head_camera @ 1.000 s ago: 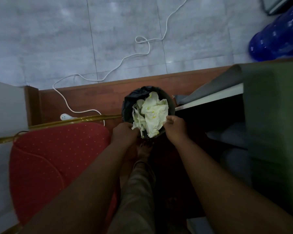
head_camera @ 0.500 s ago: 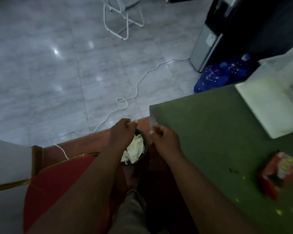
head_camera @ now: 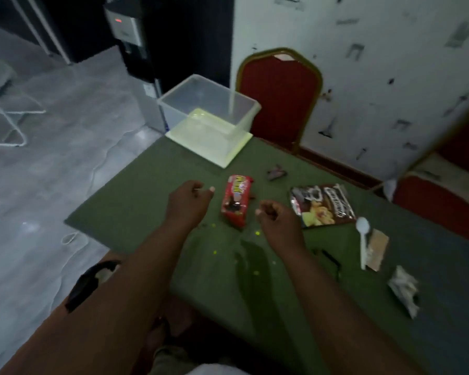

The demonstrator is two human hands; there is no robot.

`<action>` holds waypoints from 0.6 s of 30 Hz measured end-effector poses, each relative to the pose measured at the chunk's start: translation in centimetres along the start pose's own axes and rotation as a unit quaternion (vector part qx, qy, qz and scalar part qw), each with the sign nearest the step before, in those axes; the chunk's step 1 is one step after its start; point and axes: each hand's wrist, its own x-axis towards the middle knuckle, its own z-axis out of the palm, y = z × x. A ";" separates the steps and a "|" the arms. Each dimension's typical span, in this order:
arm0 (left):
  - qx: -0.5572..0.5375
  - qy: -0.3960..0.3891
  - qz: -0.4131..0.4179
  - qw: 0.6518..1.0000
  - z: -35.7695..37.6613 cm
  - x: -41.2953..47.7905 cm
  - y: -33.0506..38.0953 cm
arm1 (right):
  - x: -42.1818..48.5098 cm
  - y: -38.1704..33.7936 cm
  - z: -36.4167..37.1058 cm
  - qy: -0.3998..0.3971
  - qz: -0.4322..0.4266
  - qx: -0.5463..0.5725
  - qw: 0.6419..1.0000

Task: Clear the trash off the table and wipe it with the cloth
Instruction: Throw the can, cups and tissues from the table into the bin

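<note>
Over the green table [head_camera: 136,201] both my hands hover with loosely curled fingers, holding nothing. My left hand [head_camera: 188,200] is just left of a red snack wrapper [head_camera: 236,200]; my right hand [head_camera: 275,217] is just right of it. A brown snack packet [head_camera: 322,205] lies further right. A white plastic spoon [head_camera: 363,239] and a tan wrapper [head_camera: 377,249] lie beyond it, a crumpled silver wrapper [head_camera: 405,290] near the right edge, and a small dark scrap [head_camera: 276,173] further back. Yellow crumbs [head_camera: 257,233] dot the cloth. The black trash bin [head_camera: 88,282] shows partly behind my left forearm.
A clear plastic box [head_camera: 209,120] stands on the table's far corner. A red chair [head_camera: 280,96] is behind the table against the wall, another red chair [head_camera: 439,207] at the right. A dark dispenser [head_camera: 130,36] stands on the grey floor at the back left.
My view swung up from the bin on the floor to the tabletop. Both hands let go of the white paper in the bin and moved over the table, beside the red wrapper.
</note>
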 end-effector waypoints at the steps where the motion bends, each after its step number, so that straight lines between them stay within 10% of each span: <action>1: 0.006 -0.023 0.008 1.000 1.4 -0.4 0.9 | 0.1 1.1 -1.6 0.016 0.015 -0.004 1.000; 10: 0.193 -0.256 0.099 0.942 19.0 -6.9 7.9 | 0.9 14.2 -16.5 0.193 0.194 -0.095 0.957; 18: 0.367 -0.367 0.152 0.841 27.8 -13.8 7.2 | 2.4 19.9 -18.4 0.125 0.257 -0.281 0.916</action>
